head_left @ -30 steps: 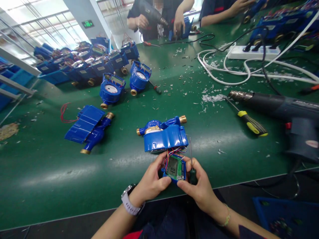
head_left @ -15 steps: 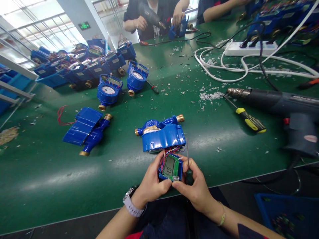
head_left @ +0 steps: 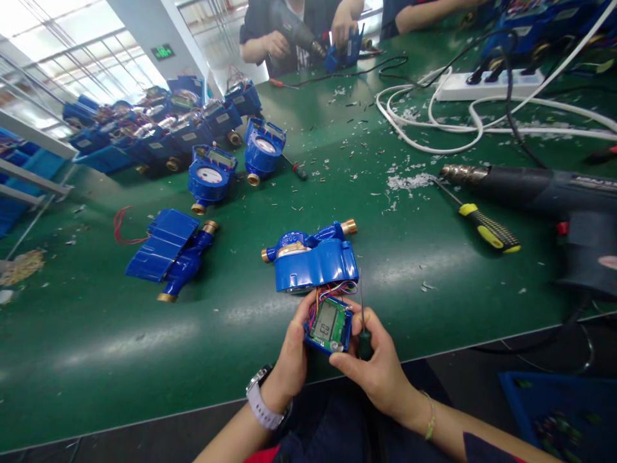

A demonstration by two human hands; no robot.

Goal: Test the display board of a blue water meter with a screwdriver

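Note:
My left hand (head_left: 292, 350) grips the left side of a small blue module (head_left: 328, 325) with a green circuit board and a lit grey display. The right side of the module is held by my right hand (head_left: 378, 360), which also has a dark-handled screwdriver (head_left: 365, 344) in its fingers, its shaft pointing away from me. Thin coloured wires (head_left: 337, 289) run from the module to a blue water meter (head_left: 315, 265) with brass ends, lying just beyond it on the green table (head_left: 241, 347).
Left lies another blue meter (head_left: 166, 247); two meters (head_left: 209, 180) stand behind it, near a crowded blue tray (head_left: 103, 157). Right are a heat gun (head_left: 535, 190), a yellow-black screwdriver (head_left: 489, 228) and a white power strip (head_left: 491, 85). Across the table, a person's hand (head_left: 276, 45) holds another heat gun.
My left thumb has moved off the module's front edge to its left side, and the module is turned slightly. My right hand keeps its hold.

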